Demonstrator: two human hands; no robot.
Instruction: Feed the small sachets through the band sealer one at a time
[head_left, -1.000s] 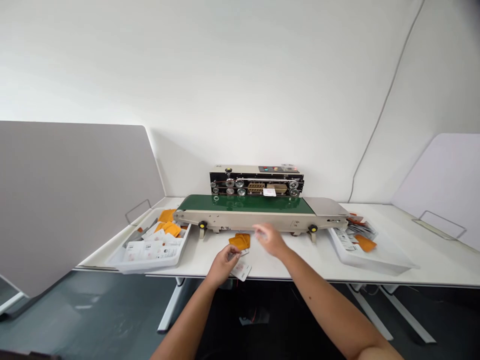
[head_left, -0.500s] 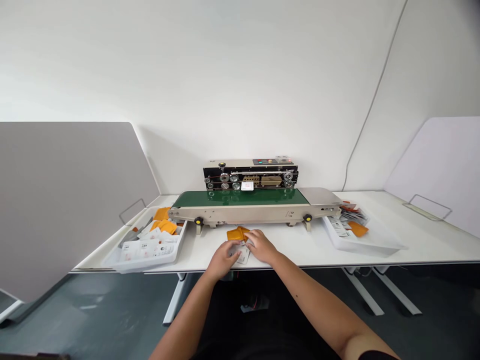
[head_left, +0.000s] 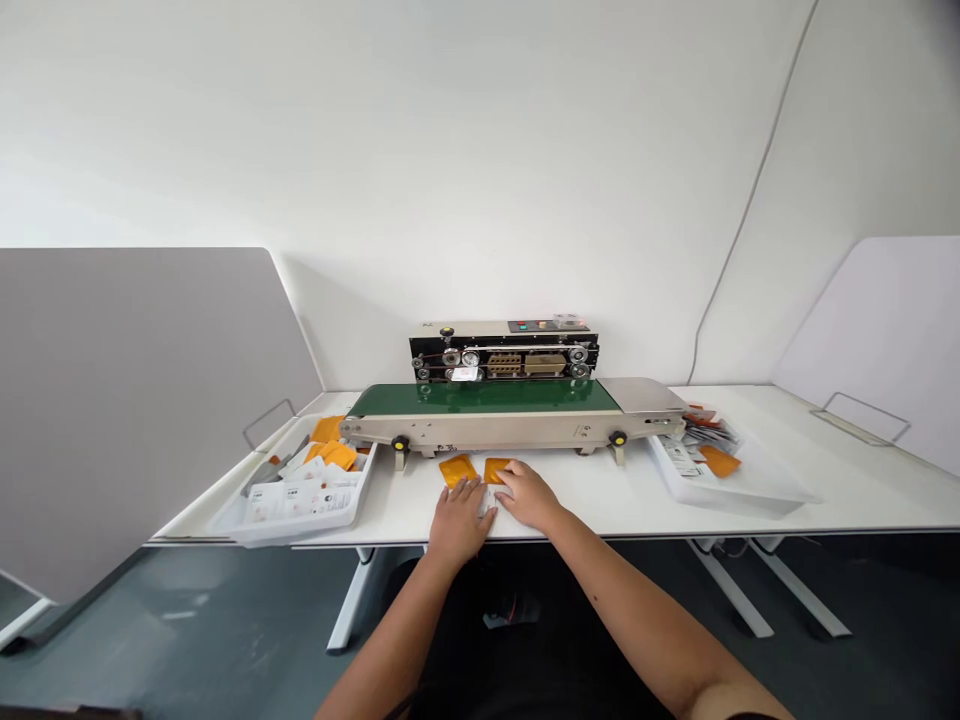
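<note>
My left hand (head_left: 459,515) lies palm down on the table, fingers stretched out. Its fingertips reach the lower edge of a flat orange packet (head_left: 457,470). My right hand (head_left: 528,496) has its fingers bent over the right side of a second orange packet (head_left: 496,468), thumb lower down. Between the hands, a white printed packet (head_left: 490,497) shows in part; the hands cover the rest. Behind them stands a band sealer (head_left: 510,355) with a green conveyor belt (head_left: 480,398). A small white packet (head_left: 464,374) sits in its rollers, at the left part.
At the left, a white bin (head_left: 352,512) holds orange and white packets. Another bin (head_left: 750,492) at the right contains silver, white and orange packets. Grey panels (head_left: 135,400) flank the white table (head_left: 630,510), and a cable runs down the wall.
My left hand has turned palm down and flattened. The two orange packets, overlapping before, now lie apart side by side. In the sealer, the small white packet has travelled left.
</note>
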